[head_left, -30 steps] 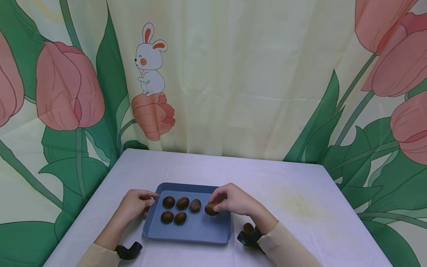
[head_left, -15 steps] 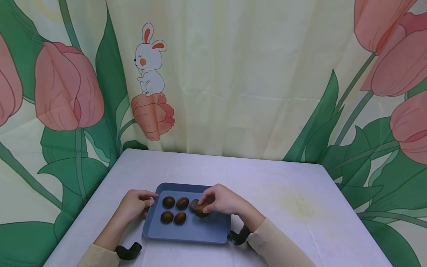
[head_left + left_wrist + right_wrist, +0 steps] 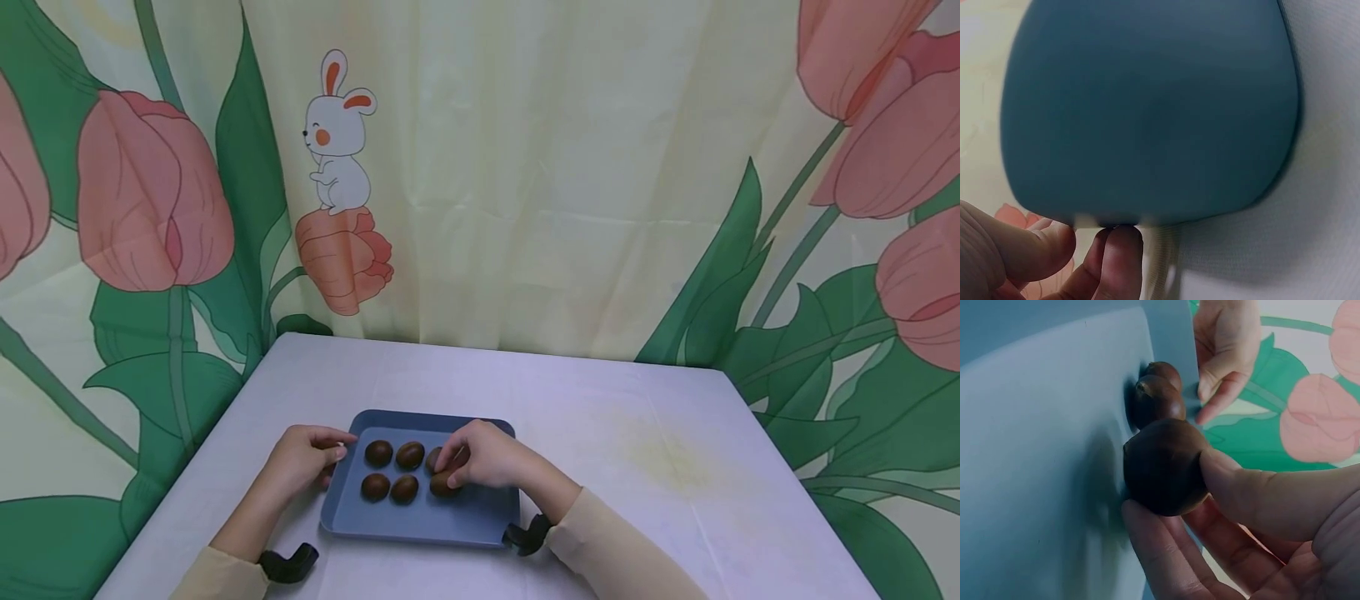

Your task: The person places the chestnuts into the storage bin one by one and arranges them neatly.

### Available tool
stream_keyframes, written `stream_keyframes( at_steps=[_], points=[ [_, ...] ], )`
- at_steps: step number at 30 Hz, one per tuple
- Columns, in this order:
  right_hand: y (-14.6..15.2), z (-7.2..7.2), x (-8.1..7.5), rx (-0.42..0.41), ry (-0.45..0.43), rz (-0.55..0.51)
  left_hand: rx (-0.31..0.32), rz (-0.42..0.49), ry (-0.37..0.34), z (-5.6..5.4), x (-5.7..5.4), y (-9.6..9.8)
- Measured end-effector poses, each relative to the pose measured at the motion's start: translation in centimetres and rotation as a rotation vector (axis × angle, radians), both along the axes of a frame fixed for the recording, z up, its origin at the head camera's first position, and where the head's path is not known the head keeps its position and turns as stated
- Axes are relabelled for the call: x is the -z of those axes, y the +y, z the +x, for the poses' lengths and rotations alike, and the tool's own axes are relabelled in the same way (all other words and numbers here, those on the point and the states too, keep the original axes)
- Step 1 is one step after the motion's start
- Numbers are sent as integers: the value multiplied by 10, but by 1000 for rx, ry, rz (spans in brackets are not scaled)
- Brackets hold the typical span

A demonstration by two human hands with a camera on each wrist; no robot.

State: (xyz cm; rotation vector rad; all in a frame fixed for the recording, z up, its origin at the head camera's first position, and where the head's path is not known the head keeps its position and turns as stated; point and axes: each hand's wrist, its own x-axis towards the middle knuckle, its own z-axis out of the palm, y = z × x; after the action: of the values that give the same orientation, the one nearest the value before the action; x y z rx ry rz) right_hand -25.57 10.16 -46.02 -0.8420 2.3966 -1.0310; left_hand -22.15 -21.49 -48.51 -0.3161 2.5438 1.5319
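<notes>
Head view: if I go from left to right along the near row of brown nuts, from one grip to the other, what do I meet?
Left grip, first brown nut, second brown nut, pinched brown nut, right grip.

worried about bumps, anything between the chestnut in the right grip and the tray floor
Nothing visible stands between the held chestnut and the tray floor; the next chestnut in its row lies apart, to its left.

The nuts [image 3: 405, 490] look glossy; the tray [image 3: 420, 522] matt plastic; the curtain [image 3: 525, 208] cloth.
</notes>
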Motion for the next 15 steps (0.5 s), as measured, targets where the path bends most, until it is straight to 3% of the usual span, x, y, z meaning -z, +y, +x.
stream_keyframes(
  at_steps=[15],
  points=[
    [-13,5,1,-18,109,114,-1,9,-1,0,1,-2]
  ],
)
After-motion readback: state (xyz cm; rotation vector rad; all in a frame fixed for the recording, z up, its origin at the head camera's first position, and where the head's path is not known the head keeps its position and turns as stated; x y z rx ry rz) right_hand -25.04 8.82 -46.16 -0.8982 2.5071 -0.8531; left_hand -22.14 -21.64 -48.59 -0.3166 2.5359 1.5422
